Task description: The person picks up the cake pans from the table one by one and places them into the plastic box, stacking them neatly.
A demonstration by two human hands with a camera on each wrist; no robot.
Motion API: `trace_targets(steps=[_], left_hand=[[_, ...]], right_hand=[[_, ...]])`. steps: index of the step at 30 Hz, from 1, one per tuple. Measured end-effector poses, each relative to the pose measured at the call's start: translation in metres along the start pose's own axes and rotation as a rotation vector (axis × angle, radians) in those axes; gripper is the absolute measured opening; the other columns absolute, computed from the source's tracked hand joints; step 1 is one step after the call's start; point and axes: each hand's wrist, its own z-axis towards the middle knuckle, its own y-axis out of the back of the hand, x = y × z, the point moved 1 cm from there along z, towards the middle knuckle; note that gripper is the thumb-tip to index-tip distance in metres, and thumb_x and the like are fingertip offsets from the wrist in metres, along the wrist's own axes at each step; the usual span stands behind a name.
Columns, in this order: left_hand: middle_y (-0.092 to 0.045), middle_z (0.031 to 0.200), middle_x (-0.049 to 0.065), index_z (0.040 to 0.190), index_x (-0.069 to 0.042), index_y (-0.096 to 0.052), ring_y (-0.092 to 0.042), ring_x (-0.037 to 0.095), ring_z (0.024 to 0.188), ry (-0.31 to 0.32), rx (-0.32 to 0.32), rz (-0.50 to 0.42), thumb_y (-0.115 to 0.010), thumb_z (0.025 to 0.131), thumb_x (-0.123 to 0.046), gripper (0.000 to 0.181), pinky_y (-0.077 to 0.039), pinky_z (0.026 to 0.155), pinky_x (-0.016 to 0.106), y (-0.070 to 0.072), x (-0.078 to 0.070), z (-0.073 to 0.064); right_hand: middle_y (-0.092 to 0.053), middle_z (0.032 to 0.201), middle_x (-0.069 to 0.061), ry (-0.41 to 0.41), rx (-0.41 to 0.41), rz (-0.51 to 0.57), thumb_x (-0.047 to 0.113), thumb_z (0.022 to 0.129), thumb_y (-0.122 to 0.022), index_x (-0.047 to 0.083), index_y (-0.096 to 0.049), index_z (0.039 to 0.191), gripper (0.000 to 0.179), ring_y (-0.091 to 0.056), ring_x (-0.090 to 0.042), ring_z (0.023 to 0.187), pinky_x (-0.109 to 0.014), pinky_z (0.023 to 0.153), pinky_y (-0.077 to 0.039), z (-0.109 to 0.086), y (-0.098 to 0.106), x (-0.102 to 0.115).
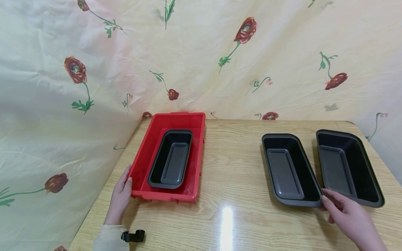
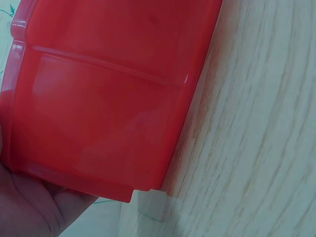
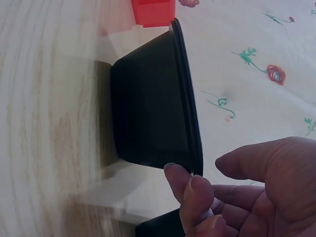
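A red plastic tray [image 1: 135, 184] stands at the left, with a dark loaf pan [image 1: 176, 164] inside it. My left hand [image 1: 121, 190] grips the tray's near-left corner, the thumb over the rim; the left wrist view shows the tray's outer wall [image 2: 108, 108] above that hand [image 2: 29, 207]. To the right are two more dark loaf pans, a nearer-to-middle one [image 1: 284, 170] and a far-right one [image 1: 340, 167]. At the middle pan's near-right corner, my right hand [image 1: 350, 214] has its fingertips [image 3: 177, 173] at the rim's underside, while its thumb [image 3: 242, 160] stands apart from the rim.
All of this sits on a light wood table [image 1: 232, 164]. A flowered cloth [image 1: 201, 59] hangs behind it and along the left side. A black strap with a small block [image 1: 133, 236] is on the left wrist. The two right-hand pans stand close together.
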Motion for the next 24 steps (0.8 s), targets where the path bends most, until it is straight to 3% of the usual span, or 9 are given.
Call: trace_targets(steps=[13, 18, 24], left_hand=[[-0.024, 0.159, 0.009, 0.157, -0.03, -0.019, -0.03, 0.034, 0.139, -0.013, 0.007, -0.01, -0.034, 0.107, -0.023, 0.053, -0.04, 0.103, 0.049, 0.0, 0.0, 0.0], [-0.024, 0.159, 0.01, 0.157, -0.03, -0.019, -0.03, 0.036, 0.139, -0.025, 0.009, -0.02, -0.034, 0.107, -0.023, 0.052, -0.04, 0.103, 0.05, 0.0, -0.001, -0.001], [-0.024, 0.159, 0.01, 0.157, -0.031, -0.019, -0.031, 0.036, 0.139, -0.028, 0.012, -0.028, -0.034, 0.107, -0.024, 0.052, -0.04, 0.102, 0.049, 0.0, -0.001, -0.001]], right_hand=[[-0.069, 0.089, -0.008, -0.014, 0.057, -0.039, 0.04, 0.105, -0.038, -0.019, -0.036, 0.137, 0.067, -0.059, -0.016, 0.064, -0.027, 0.056, -0.042, 0.005, -0.001, 0.004], [-0.068, 0.09, -0.011, -0.014, 0.048, -0.007, 0.04, 0.104, -0.038, -0.02, -0.033, 0.138, 0.069, -0.061, -0.015, 0.065, -0.027, 0.056, -0.046, 0.007, -0.003, 0.001], [-0.064, 0.078, -0.007, 0.001, -0.005, 0.066, 0.033, 0.106, -0.038, -0.021, -0.032, 0.138, 0.064, -0.059, -0.014, 0.061, -0.028, 0.052, -0.048, 0.005, -0.011, 0.0]])
